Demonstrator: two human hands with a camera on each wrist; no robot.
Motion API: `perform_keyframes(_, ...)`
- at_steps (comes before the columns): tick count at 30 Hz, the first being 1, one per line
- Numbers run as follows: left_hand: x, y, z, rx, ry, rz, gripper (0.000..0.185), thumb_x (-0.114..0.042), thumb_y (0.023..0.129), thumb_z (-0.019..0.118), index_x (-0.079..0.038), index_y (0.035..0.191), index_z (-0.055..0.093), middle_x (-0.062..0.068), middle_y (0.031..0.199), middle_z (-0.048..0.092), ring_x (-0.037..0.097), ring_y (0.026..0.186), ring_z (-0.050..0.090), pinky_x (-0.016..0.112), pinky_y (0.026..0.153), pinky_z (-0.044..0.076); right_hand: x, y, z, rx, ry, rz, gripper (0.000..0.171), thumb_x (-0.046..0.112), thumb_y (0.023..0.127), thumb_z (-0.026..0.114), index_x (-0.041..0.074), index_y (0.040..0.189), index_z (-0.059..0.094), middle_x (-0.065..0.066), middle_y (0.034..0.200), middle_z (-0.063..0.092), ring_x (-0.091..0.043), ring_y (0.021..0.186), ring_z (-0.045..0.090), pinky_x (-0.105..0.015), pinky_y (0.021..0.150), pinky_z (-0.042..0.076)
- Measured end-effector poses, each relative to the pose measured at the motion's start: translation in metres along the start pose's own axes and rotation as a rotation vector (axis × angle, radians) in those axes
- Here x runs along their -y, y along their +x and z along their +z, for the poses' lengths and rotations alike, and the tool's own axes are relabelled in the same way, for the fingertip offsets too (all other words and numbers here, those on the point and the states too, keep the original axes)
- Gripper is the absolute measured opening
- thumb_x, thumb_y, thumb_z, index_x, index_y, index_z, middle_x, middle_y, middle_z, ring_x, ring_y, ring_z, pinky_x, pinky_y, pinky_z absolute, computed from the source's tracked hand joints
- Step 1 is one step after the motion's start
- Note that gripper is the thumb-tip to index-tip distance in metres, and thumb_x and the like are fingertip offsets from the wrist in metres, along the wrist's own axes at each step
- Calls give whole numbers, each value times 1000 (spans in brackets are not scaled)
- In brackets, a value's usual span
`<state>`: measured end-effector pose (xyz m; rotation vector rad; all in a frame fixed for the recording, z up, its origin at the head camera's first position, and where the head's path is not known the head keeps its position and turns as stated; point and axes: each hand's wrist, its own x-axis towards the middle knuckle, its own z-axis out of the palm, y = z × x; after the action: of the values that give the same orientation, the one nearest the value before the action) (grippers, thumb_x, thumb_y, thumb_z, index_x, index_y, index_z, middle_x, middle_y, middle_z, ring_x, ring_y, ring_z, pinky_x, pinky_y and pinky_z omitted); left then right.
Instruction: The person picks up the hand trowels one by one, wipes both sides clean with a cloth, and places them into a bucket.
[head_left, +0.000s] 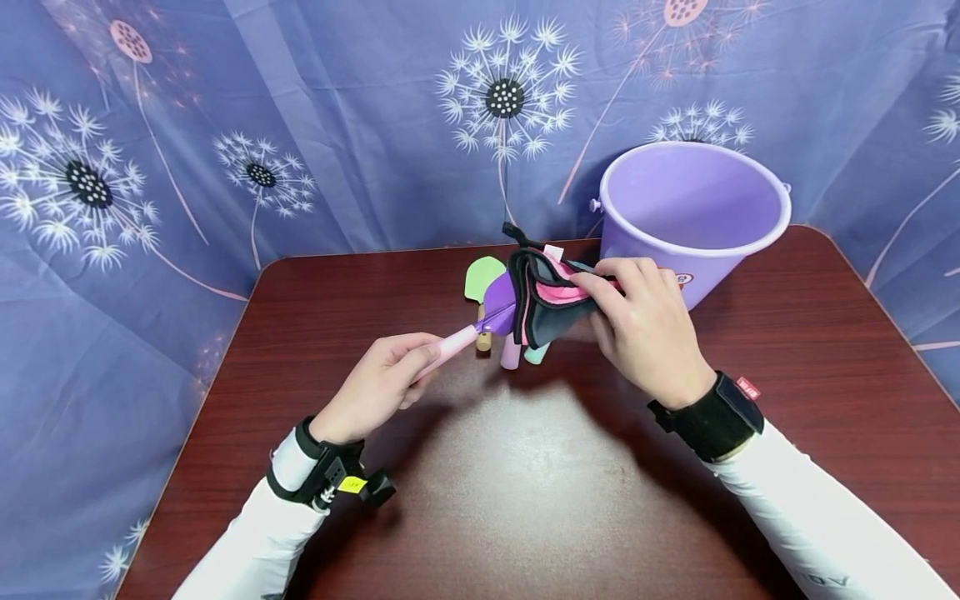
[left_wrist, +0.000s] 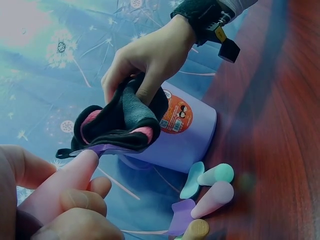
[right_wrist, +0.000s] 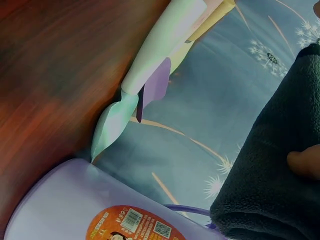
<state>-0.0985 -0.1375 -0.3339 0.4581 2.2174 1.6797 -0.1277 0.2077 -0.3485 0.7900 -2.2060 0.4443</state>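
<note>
above the desk [head_left: 465,500], the left hand [head_left: 378,387] pinches the pink handle of a purple spatula [head_left: 480,323], its blade tucked into the black and pink cloth [head_left: 543,304] that the right hand [head_left: 645,329] grips, just beside the purple bucket [head_left: 693,217]; more spatulas [head_left: 517,354] lie underneath.
</note>
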Motion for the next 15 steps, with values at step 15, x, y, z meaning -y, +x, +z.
perform_keyframes(15, 2, 3, 3, -58, 73, 59, 23, -22, 112, 54, -10, 111, 74, 3, 62, 41, 14, 55, 36, 26, 49, 28, 2, -2, 0, 44, 82, 144, 36, 13, 93, 59, -2, 124, 69, -14, 109, 62, -36, 96, 57, -51, 86, 50)
